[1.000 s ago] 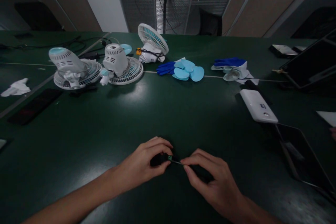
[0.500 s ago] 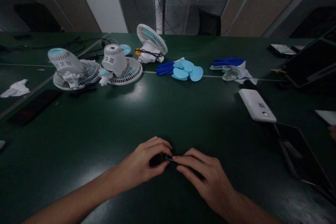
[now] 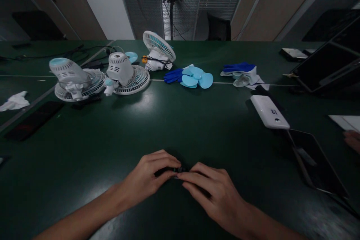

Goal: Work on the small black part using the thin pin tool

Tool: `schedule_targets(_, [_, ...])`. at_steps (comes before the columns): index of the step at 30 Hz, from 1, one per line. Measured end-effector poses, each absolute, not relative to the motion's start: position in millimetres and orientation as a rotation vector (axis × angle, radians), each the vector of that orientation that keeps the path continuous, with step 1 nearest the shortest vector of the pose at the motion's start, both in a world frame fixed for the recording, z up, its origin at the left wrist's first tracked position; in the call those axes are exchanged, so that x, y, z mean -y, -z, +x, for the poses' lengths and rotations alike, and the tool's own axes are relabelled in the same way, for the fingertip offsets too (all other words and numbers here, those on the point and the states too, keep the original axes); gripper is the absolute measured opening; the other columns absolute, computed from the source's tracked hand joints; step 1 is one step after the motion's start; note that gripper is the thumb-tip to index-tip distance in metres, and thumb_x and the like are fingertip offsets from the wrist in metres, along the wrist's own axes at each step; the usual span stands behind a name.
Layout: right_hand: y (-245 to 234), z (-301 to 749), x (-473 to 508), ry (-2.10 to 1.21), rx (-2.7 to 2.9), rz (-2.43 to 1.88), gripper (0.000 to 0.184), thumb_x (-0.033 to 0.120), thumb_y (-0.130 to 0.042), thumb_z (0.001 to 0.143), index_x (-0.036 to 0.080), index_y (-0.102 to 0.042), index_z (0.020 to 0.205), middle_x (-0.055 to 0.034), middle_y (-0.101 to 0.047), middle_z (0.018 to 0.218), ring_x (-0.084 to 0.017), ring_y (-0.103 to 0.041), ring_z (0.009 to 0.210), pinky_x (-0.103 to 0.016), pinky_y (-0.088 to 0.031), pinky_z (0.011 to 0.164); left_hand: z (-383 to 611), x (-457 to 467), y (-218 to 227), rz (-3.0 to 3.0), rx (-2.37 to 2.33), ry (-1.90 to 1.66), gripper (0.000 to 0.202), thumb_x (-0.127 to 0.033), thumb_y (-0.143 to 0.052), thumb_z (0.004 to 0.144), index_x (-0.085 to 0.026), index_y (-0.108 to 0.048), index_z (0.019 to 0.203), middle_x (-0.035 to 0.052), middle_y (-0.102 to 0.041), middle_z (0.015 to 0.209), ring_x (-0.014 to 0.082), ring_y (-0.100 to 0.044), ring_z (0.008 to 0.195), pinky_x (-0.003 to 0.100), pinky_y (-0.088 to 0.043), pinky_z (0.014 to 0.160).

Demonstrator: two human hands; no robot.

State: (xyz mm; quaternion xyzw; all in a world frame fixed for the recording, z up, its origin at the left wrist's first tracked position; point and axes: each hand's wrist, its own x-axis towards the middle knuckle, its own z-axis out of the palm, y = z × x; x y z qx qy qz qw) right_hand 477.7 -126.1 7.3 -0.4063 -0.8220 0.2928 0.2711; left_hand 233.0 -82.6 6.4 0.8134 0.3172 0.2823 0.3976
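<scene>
Near the front of the dark green table, my left hand (image 3: 156, 170) pinches a small dark piece (image 3: 180, 170) between thumb and fingertips. My right hand (image 3: 211, 185) meets it from the other side, its fingers closed against the same piece. A thin pale edge shows below the fingertips. The piece is mostly covered by the fingers and too small to name.
Three white fans (image 3: 123, 71) stand at the back left. Light blue fan blades (image 3: 197, 77) and blue-and-white gloves (image 3: 244, 73) lie across the middle. A white device (image 3: 269, 111) and a dark tablet (image 3: 317, 161) are on the right. Another person's hand (image 3: 352, 139) shows at the right edge.
The view has shifted slightly. My hands have drawn closer around the small dark piece, the right fingers sliding toward the left fingertips, and the piece has turned a little.
</scene>
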Motion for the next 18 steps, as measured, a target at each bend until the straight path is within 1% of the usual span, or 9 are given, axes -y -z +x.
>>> schedule_targets(4, [-3.4,475.6,127.0,-0.74,2.168,-1.151,0.026,0.026,-0.058,0.104,0.027,-0.07,0.128,-0.002,-0.074,0.099,-0.016,-0.073,0.084,-0.028,-0.054,0.073,226.3,81.1,-3.0,2.226,-0.85,-0.731,0.025,-0.023,-0.062,0.099,-0.023,-0.072,0.122,0.0078,-0.078,0.109,0.0202,-0.07,0.101,0.035,-0.056,0.09])
schedule_targets(7, [-2.7,475.9,127.0,-0.749,2.171,-1.16,0.025,0.026,-0.057,0.105,0.027,-0.07,0.126,-0.0021,-0.074,0.098,-0.016,-0.073,0.082,-0.028,-0.053,0.071,204.4,67.2,-8.4,2.282,-1.046,-0.712,0.024,-0.031,-0.064,0.098,-0.025,-0.075,0.12,0.0067,-0.078,0.105,0.0214,-0.07,0.098,0.035,-0.057,0.088])
schedule_targets(10, [-3.4,477.5,127.3,-0.781,2.164,-1.156,0.023,0.025,-0.057,0.105,0.027,-0.07,0.124,-0.0021,-0.073,0.099,-0.016,-0.072,0.083,-0.028,-0.051,0.071,156.2,45.0,-16.9,2.223,-1.428,-0.69,0.029,-0.043,-0.065,0.096,-0.028,-0.076,0.119,0.0048,-0.077,0.114,0.0234,-0.07,0.102,0.036,-0.057,0.091])
schedule_targets(11, [-3.6,477.9,127.3,-0.787,2.163,-1.155,0.023,0.025,-0.058,0.104,0.028,-0.07,0.124,-0.0019,-0.073,0.099,-0.016,-0.072,0.083,-0.028,-0.05,0.071,134.6,38.2,-19.4,2.179,-1.589,-0.677,0.034,-0.047,-0.066,0.095,-0.027,-0.076,0.119,0.0044,-0.076,0.118,0.025,-0.07,0.105,0.037,-0.056,0.093])
schedule_targets(13, [-4.2,478.4,127.4,-0.795,2.169,-1.156,0.023,0.024,-0.058,0.104,0.028,-0.07,0.123,-0.0013,-0.073,0.098,-0.016,-0.072,0.081,-0.028,-0.049,0.07,86.7,28.6,-22.9,2.03,-1.941,-0.625,0.045,-0.052,-0.065,0.093,-0.023,-0.072,0.127,0.0036,-0.075,0.122,0.0268,-0.07,0.104,0.039,-0.054,0.096])
schedule_targets(14, [-4.6,478.5,127.3,-0.794,2.172,-1.156,0.023,0.025,-0.057,0.104,0.027,-0.07,0.123,-0.0013,-0.073,0.097,-0.016,-0.072,0.081,-0.028,-0.049,0.069,62.3,26.4,-23.9,1.934,-2.088,-0.6,0.05,-0.054,-0.065,0.092,-0.022,-0.069,0.13,0.0026,-0.074,0.124,0.0271,-0.07,0.106,0.039,-0.054,0.097])
schedule_targets(15, [-5.1,478.3,127.3,-0.792,2.176,-1.157,0.022,0.025,-0.057,0.105,0.027,-0.071,0.122,-0.0013,-0.073,0.097,-0.015,-0.072,0.08,-0.028,-0.049,0.069,38.8,25.9,-24.2,1.855,-2.182,-0.616,0.053,-0.056,-0.064,0.092,-0.022,-0.068,0.132,0.0014,-0.072,0.128,0.0268,-0.069,0.112,0.037,-0.052,0.101])
schedule_targets(16, [-5.7,478.1,127.2,-0.788,2.18,-1.159,0.022,0.025,-0.056,0.105,0.027,-0.071,0.121,-0.0013,-0.073,0.096,-0.015,-0.072,0.08,-0.028,-0.05,0.068,17.0,26.7,-24.1,1.785,-2.282,-0.628,0.056,-0.058,-0.063,0.091,-0.022,-0.067,0.133,0.0003,-0.073,0.127,0.0262,-0.068,0.115,0.035,-0.051,0.101])
schedule_targets(18, [-7.1,477.7,127.2,-0.777,2.184,-1.167,0.022,0.026,-0.056,0.105,0.027,-0.072,0.12,-0.0013,-0.074,0.097,-0.015,-0.072,0.08,-0.027,-0.05,0.067,-19.2,30.8,-22.8,1.678,-2.486,-0.598,0.059,-0.067,-0.06,0.088,-0.024,-0.07,0.127,-0.0031,-0.075,0.122,0.0239,-0.071,0.107,0.029,-0.055,0.089])
